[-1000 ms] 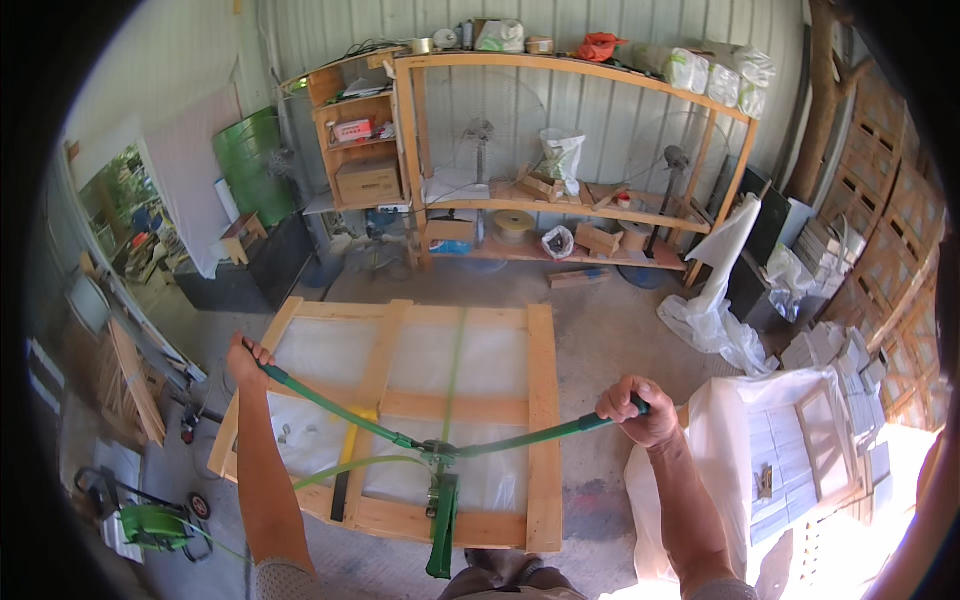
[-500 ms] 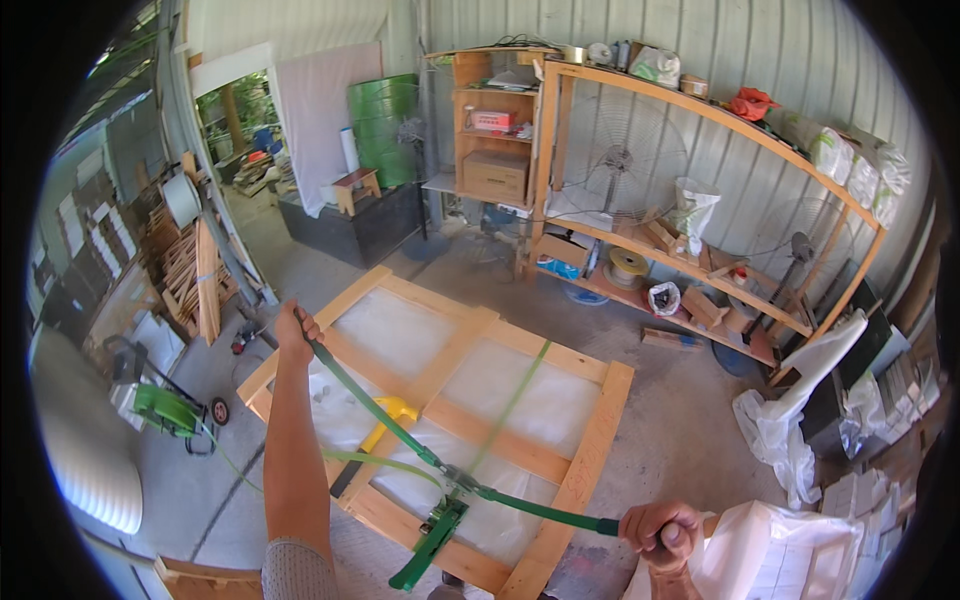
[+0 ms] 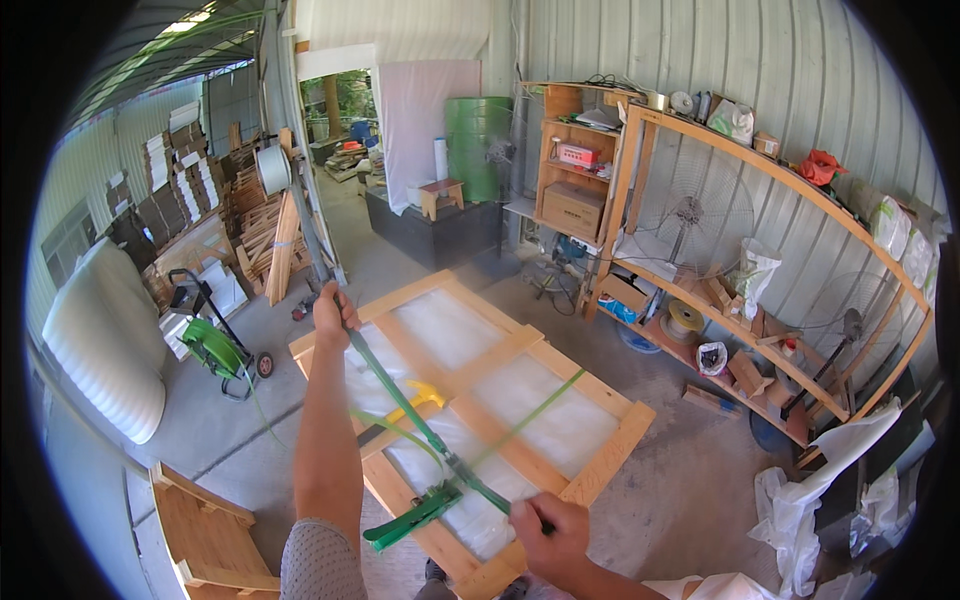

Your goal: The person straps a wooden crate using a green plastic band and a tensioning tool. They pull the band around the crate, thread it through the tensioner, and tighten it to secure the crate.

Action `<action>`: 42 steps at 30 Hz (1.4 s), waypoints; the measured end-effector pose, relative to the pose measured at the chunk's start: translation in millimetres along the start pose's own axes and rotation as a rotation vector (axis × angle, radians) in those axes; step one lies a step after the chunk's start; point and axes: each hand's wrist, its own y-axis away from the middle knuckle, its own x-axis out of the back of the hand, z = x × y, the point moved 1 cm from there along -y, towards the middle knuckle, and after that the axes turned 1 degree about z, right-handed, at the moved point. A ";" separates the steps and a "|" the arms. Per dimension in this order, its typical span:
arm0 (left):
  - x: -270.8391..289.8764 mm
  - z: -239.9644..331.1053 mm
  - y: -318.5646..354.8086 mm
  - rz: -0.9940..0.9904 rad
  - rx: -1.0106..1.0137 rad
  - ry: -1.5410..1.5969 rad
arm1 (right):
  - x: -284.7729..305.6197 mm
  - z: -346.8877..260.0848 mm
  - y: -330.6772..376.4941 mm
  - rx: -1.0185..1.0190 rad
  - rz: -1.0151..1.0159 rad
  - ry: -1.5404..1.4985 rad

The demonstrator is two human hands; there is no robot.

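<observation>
A wooden crate (image 3: pixel 496 362) with white sheeting between its slats lies in front of me, a green strap (image 3: pixel 530 412) running across it. My left hand (image 3: pixel 334 312) is closed round the upper end of one long handle of a green strapping sealer (image 3: pixel 395 392). On the lower handle's end, my right hand (image 3: pixel 552 535) is wrapped in a fist. The sealer's head is at the strap over the crate's near part. Just beside it sits a green strap tensioner (image 3: pixel 412 518) with a broad lever. A yellow hammer (image 3: pixel 418 398) with a dark grip lies on the slats, partly behind the strap's loose end.
To the left stand a green strap reel on a wheeled cart (image 3: pixel 212 350), a white foam roll (image 3: pixel 105 345) and a wooden frame (image 3: pixel 215 535). A wooden shelf rack (image 3: pixel 740 315) lines the right wall. White plastic sheeting (image 3: pixel 800 500) hangs at the lower right.
My right hand has come left, closer to the sealer's head, its handle still gripped. The view has turned to the left, showing more of the reel cart and wooden frame.
</observation>
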 end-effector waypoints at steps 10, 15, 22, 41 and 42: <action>38.7 12.2 45.9 0.072 -0.097 0.094 | -121.1 -34.4 -93.1 0.146 -0.020 0.088; 26.3 4.5 75.1 0.058 -0.250 -0.231 | -186.3 -29.3 -147.5 0.081 -0.111 0.266; 3.4 -2.4 82.4 0.061 -0.500 -0.281 | -220.5 -20.3 -171.9 0.045 -0.104 0.185; 39.6 -39.9 -46.6 0.215 -0.224 -0.260 | 117.6 100.2 94.0 -0.256 0.189 0.174; 41.2 -40.9 -49.4 0.225 -0.214 -0.255 | 130.0 128.4 113.5 -0.135 0.253 0.282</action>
